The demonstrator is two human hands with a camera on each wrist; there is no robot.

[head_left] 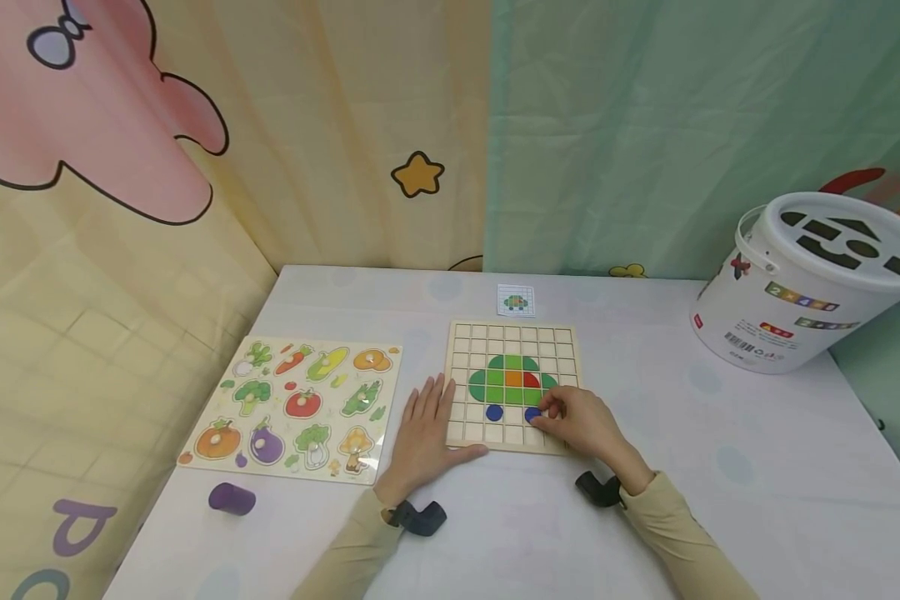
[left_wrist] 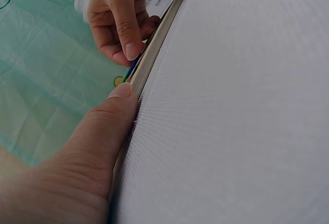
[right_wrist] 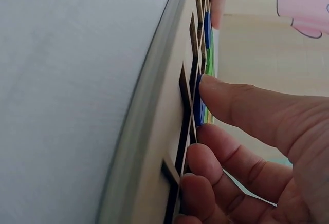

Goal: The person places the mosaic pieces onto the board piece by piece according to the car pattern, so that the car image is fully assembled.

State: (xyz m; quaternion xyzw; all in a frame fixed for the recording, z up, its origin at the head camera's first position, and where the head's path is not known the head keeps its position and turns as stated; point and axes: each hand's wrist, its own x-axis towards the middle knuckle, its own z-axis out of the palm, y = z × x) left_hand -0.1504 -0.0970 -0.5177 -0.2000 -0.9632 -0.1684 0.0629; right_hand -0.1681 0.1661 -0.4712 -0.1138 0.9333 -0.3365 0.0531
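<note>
A square wooden grid board (head_left: 480, 333) lies on the table. On it, green pieces (head_left: 497, 392), an orange square (head_left: 513, 378) and a red quarter-round piece (head_left: 531, 380) form a car shape. My left hand (head_left: 425, 433) rests against the board's left side with straight fingers, its thumb along the front edge. Between thumb and index finger, my right hand (head_left: 581, 419) pinches a blue disc (right_wrist: 198, 100) at a lower right cell of the board. Another blue disc (head_left: 494, 412) sits in a cell to its left.
Behind the board lies a small card (head_left: 516, 301) showing a similar car. At left are a vegetable puzzle board (head_left: 315, 429) and a purple cylinder (head_left: 232, 498). A white bucket (head_left: 742, 325) with a shape-cut lid stands at the back right. Curtains (head_left: 330, 167) border the table.
</note>
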